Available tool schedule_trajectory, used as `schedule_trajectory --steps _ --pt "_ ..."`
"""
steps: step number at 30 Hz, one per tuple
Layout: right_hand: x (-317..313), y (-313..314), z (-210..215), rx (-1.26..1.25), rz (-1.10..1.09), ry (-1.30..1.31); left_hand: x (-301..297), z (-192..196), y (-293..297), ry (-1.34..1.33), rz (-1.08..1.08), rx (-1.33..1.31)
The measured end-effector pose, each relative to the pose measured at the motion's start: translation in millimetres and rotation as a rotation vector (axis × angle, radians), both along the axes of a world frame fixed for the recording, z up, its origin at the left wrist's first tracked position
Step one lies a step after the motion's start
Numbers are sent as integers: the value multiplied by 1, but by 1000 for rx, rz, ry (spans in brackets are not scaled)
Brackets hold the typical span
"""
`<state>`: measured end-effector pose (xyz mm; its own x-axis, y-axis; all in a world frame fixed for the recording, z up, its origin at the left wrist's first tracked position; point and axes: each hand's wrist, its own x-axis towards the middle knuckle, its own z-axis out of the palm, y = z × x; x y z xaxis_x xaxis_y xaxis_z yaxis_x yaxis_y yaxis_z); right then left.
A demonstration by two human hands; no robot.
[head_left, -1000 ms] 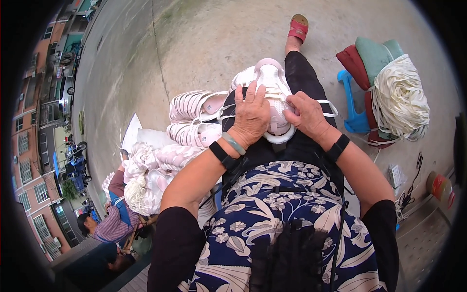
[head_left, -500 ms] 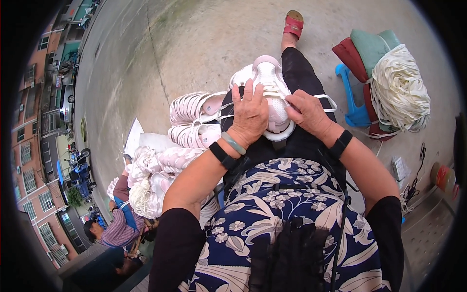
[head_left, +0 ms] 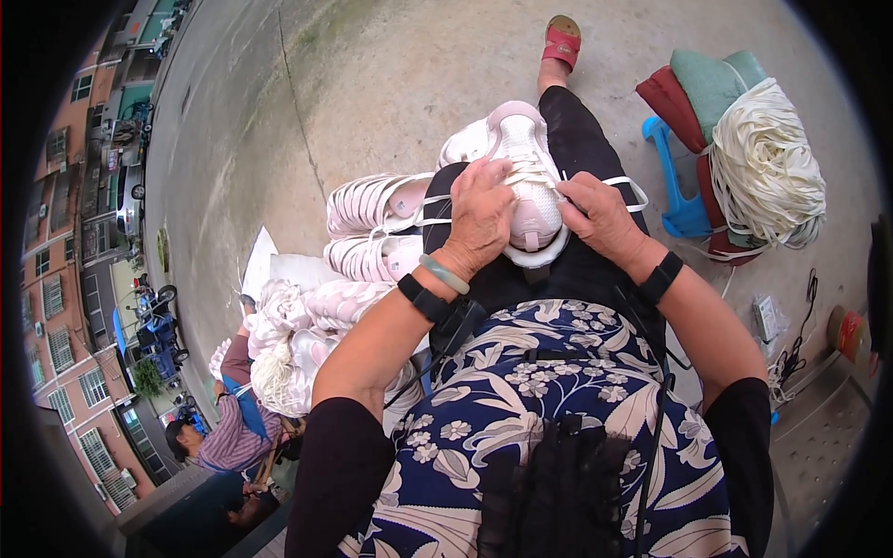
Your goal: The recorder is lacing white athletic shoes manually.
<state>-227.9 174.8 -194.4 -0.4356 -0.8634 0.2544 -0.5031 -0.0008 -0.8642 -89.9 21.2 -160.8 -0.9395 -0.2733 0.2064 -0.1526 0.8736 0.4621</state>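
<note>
A pale pink mesh sneaker with white sole (head_left: 530,191) rests sole-down on the lap, steadied by the left hand (head_left: 479,219), fingers curled over its 9 o'clock side, while the right hand (head_left: 603,216) pinches a flat white lace (head_left: 621,183) at 3 o'clock, keeping it taut.

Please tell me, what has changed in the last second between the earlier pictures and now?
Very little. Both hands stayed on the pale pink shoe on the lap: the left hand covers its near side, the right hand keeps pinching the white lace. The other shoes and the cord bundle did not move.
</note>
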Motion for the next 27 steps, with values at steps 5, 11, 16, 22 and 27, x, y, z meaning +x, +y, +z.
schedule_trajectory --steps 5,11,16,22,27 --pt "0 0 -3 3 -6 12 -6 -2 2 22 32 88" --pt "1 -2 -2 -6 -29 54 -7 10 3 -56 -10 16" --pt "8 -10 14 162 -25 14 0 12 1 -78 -61 -47" --pt "11 -26 23 6 -71 286 -5 8 9 -65 28 -101" --pt "9 -34 9 128 -40 291 -12 0 6 -35 64 -151"
